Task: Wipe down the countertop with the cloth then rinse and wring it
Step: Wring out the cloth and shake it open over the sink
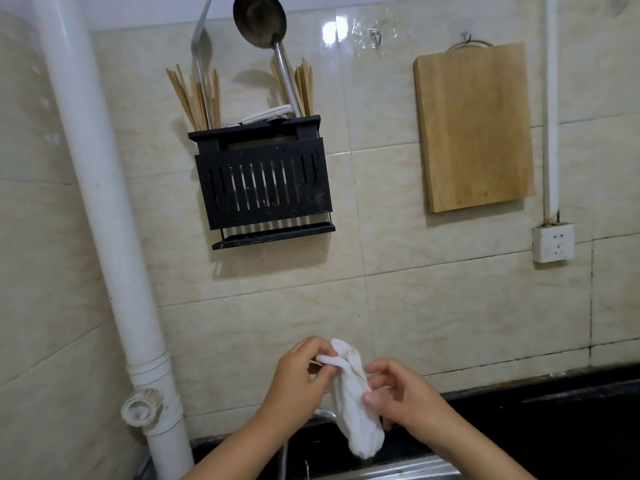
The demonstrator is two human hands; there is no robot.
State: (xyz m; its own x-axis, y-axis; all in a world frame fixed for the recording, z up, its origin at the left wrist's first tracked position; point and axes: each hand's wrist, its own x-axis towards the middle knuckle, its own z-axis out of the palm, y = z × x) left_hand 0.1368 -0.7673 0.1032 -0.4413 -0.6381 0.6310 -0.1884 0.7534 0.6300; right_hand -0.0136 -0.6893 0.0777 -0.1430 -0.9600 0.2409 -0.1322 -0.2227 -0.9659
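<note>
Home kitchen, pretty clearly: tiled wall (433, 306), chopsticks (194, 98) and ladle (266, 26) in wall rack (263, 181), hanging cutting board (474, 129).

No legible text, label or number anywhere.

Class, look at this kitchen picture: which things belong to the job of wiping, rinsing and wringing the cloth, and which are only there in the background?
Part of the job:
white cloth, gripped by left hand and right hand
tap
dark countertop

Just there:
black utensil rack
chopsticks
ladle
cutting board
wall socket
white pipe
</note>
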